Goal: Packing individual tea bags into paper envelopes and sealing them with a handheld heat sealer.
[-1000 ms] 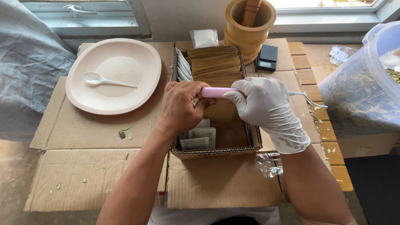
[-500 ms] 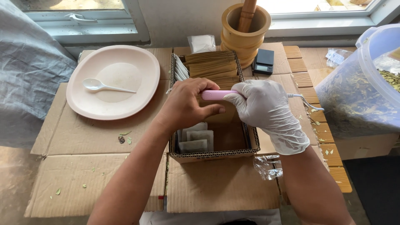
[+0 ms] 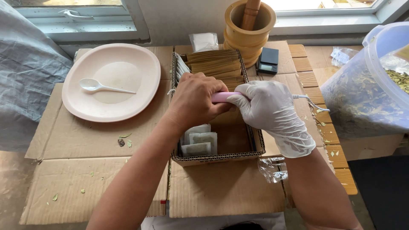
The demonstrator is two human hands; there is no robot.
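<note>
On the left, a pale plate carries a white plastic spoon. Your bare left hand is clenched on a pink handheld tool above the open cardboard box of sachets. Your gloved right hand grasps the same tool beside it. Behind stands a wooden mortar; far right, a tub of dried leaves.

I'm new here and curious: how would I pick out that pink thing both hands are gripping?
Find the open cardboard box mid-table, right of the pale plate. Above it, the bare left hand and gloved right hand meet on a slim pink tool. It is the only pink item, with a white cord trailing right.
</note>
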